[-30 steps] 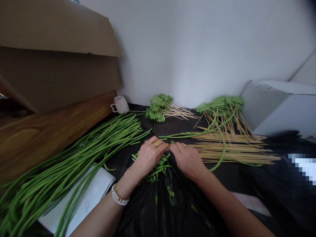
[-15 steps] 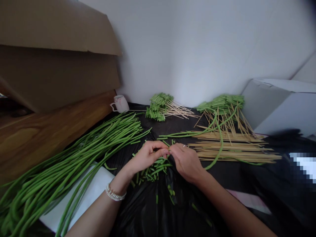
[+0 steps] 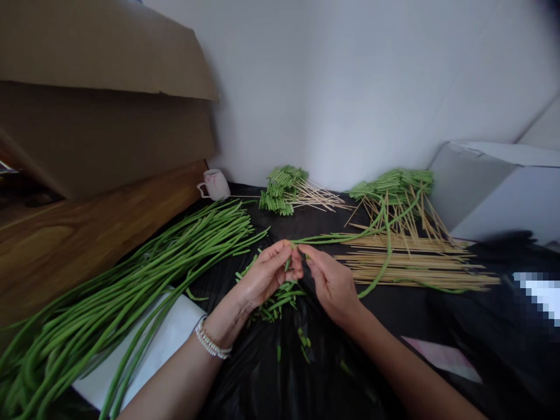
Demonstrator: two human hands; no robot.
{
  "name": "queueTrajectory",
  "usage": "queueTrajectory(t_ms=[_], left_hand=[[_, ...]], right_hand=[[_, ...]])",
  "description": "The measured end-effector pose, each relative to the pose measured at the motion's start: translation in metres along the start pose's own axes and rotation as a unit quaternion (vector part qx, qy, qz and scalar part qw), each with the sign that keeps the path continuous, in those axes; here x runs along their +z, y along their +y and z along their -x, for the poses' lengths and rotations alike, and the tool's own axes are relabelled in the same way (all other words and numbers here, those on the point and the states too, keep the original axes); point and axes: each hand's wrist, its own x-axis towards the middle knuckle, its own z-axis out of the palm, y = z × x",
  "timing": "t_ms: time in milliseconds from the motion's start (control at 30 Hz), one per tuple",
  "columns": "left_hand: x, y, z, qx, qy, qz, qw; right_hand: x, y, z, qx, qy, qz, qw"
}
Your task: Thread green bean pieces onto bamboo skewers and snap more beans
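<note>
Above the black plastic sheet my two hands meet at the fingertips. My left hand (image 3: 271,273), with pearl bracelets at the wrist, is closed on a short cut piece of green bean (image 3: 287,264). My right hand (image 3: 332,283) pinches at the same spot, and a bit of green bean (image 3: 307,256) shows at its fingers. Below the hands lies a loose heap of cut bean pieces (image 3: 277,303). Long whole green beans (image 3: 175,262) spread out left of my left hand. Bamboo skewers (image 3: 420,262) lie in rows to the right, with a few long beans across them.
Bundles of skewered bean pieces lie at the back, one in the middle (image 3: 282,186) and one at the right (image 3: 394,184). A mug (image 3: 216,185) stands by the wall. A cardboard box (image 3: 109,128) is at left, a white box (image 3: 503,186) at right.
Both hands have lifted slightly. My left hand has turned, its palm and curled fingers now showing, and my right fingertips have drawn a little apart from it.
</note>
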Motion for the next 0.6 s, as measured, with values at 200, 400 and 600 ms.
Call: queueTrajectory(t_ms=[200,400,600], left_hand=[[-0.005,0.000,-0.003,0.018,0.014,-0.112,0.993],[-0.005,-0.006,-0.005,0.048,0.006,-0.241,0.969],[-0.019,0.002,-0.010,0.068,0.137,-0.193,0.969]], right_hand=[[0.001,-0.003,0.000,0.048,-0.082,0.025,0.995],[0.003,0.001,-0.001,0.054,-0.121,0.046,0.990],[0.002,0.016,-0.004,0.050,-0.073,0.084,0.993]])
